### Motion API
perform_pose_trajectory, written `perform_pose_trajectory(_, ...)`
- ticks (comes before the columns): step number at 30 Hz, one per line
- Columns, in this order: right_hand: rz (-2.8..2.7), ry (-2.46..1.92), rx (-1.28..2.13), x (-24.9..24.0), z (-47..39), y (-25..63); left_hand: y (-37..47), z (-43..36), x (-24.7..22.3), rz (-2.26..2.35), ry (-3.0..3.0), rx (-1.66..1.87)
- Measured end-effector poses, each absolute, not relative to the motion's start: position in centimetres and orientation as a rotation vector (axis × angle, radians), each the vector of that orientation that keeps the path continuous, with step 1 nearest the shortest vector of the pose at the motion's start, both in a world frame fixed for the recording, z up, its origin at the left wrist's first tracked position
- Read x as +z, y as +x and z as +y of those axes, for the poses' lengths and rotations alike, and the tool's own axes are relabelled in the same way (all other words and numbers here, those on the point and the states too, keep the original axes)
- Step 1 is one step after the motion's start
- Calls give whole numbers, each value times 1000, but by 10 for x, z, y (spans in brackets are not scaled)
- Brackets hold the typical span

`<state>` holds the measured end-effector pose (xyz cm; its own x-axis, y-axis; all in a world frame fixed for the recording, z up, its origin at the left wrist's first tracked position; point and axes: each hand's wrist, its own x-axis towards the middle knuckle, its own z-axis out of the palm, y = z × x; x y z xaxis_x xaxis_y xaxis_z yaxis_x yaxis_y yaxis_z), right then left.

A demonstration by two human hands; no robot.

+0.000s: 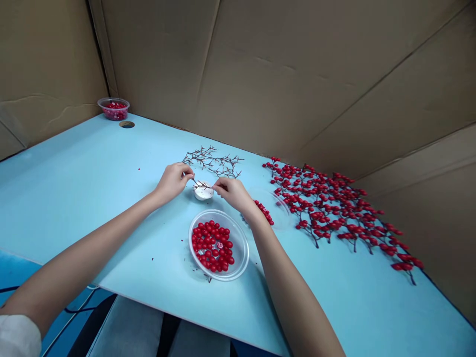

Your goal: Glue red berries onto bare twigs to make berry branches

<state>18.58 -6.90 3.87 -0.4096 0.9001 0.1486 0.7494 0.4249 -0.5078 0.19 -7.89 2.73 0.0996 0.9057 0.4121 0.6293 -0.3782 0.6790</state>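
Between my two hands a thin brown artificial twig (202, 187) is stretched, with no berries to be seen on it. My left hand (174, 182) pinches it at the left, and my right hand (232, 191) pinches its right end. Right below the twig stands a small white cup (204, 194), its contents partly covered by the twig. Nearer to me sits a clear plastic bowl (241, 248) with many loose red berries (210, 240) in it. Just beyond my hands lie several bare brown branches (211, 159).
Many branches with red berries (327, 203) cover the table's right side. Partly behind my right forearm is a clear lid (284, 210) with red berries (265, 212). Another berry tub (114, 110) stands in the far left corner, near a cable hole (127, 124). Cardboard walls (260, 74) enclose the back.
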Motion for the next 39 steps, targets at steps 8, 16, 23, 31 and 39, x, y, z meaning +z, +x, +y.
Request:
perform_pose_trajectory(8,-2299,-1402,536,40,-70,185,0,-77,27,1522,2100,1149)
perform_pose_trajectory(16,-2239,-1421,479,43,-70,186,-1,-77,28,1529,2107,1135)
perform_pose_trajectory(23,-2204,-1486,422,50,-74,184,-4,-76,31,1460,2116,989)
perform_pose_trajectory(31,-2165,-1635,345,61,-85,173,-7,-72,32,1393,1998,812)
perform_pose_trajectory(39,-2220,-1714,305,66,-89,161,-12,-69,29,1344,1888,696)
